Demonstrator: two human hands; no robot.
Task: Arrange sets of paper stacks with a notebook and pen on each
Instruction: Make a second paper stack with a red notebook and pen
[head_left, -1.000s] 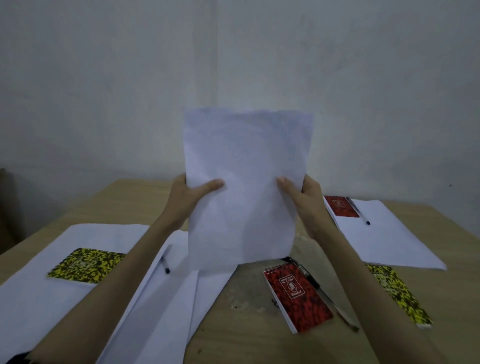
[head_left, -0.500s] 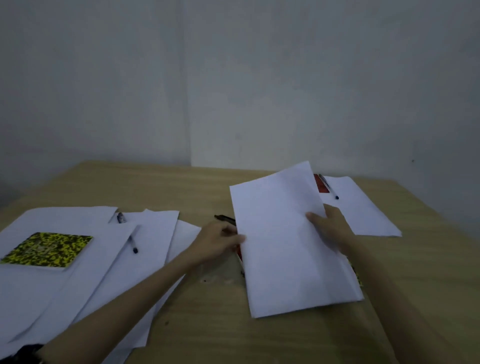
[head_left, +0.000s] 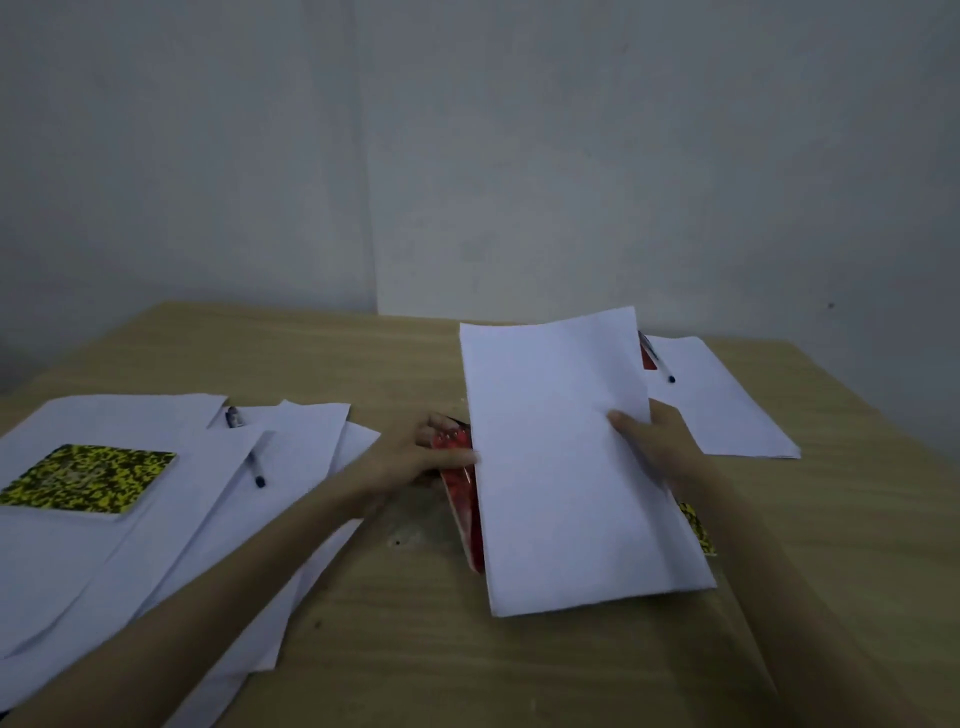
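Observation:
A white paper stack (head_left: 561, 457) lies low over the table's middle, partly covering a red notebook (head_left: 464, 493) on its left and a yellow-black notebook (head_left: 697, 527) on its right. My right hand (head_left: 655, 441) grips the stack's right edge, thumb on top. My left hand (head_left: 415, 457) is at the stack's left edge, fingers touching the red notebook; whether it grips the notebook or the paper is unclear. At far right lies another paper stack (head_left: 722, 405) with a red notebook (head_left: 647, 358) and a pen (head_left: 658, 364) on it.
Loose overlapping sheets (head_left: 171, 519) spread over the left of the wooden table (head_left: 363, 364), with a yellow-black notebook (head_left: 85, 480) and a pen (head_left: 249, 449) on them. A grey wall stands behind the table.
The paper stack came down from upright in front of me to nearly flat over the red and yellow notebooks. My left hand moved from the paper's face to its left edge.

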